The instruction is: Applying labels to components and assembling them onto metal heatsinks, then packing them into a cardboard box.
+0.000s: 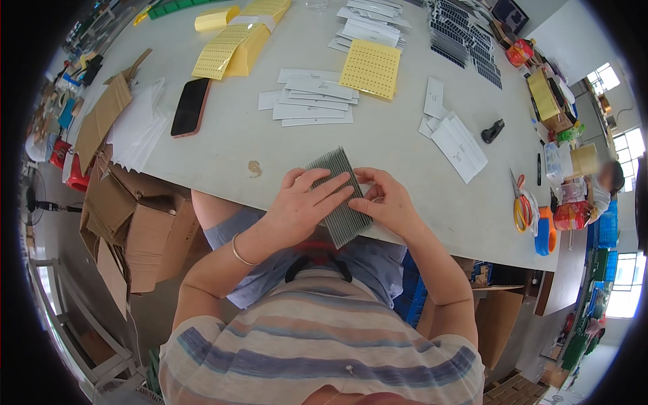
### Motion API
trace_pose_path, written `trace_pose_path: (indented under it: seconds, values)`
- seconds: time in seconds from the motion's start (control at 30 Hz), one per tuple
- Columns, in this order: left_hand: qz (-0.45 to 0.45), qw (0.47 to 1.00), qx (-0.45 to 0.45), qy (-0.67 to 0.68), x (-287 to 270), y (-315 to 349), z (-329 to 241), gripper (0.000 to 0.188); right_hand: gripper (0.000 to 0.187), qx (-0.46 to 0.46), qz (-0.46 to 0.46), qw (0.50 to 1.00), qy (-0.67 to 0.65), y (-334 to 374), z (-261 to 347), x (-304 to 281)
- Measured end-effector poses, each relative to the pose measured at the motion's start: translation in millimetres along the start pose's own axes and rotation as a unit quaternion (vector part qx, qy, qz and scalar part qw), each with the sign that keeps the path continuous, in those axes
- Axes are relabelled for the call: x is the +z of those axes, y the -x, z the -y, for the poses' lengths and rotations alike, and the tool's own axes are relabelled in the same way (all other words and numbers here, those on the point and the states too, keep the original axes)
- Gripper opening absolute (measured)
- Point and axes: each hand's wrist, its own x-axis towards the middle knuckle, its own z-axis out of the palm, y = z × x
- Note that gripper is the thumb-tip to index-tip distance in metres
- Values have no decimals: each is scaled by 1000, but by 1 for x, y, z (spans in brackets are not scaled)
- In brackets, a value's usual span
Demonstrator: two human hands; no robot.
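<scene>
- Now both hands meet at the near edge of the worktop point(223, 145); the left hand point(304, 202) lies flat, fingers spread, on a grey ribbed stack of thin strips point(337, 196), which overhangs that edge above the lap
- right hand point(386, 202) curls around the stack's right side, fingertips pinching it
- one dark phone point(190, 106) lies well apart to the left, beside white sheets; one yellow perforated sheet point(370, 68) sits beyond, over a spread of white slips point(310, 101)
- one small black tool point(493, 130) rests to the right; one pair of scissors point(520, 202) near the right edge
- cardboard pieces point(128, 216) crowd below the left side
</scene>
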Motion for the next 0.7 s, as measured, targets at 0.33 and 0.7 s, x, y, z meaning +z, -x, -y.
trace_pose_path:
  seconds: [0.33, 0.7]
  values:
    - [-60, 997, -35, 23, 12, 8, -1, 50, 60, -5, 7, 999, -41, 0, -5, 0]
    - [-64, 997, -43, 23, 14, 10, -1, 48, 56, -53, 11, 998, 36, 3, 18, 1]
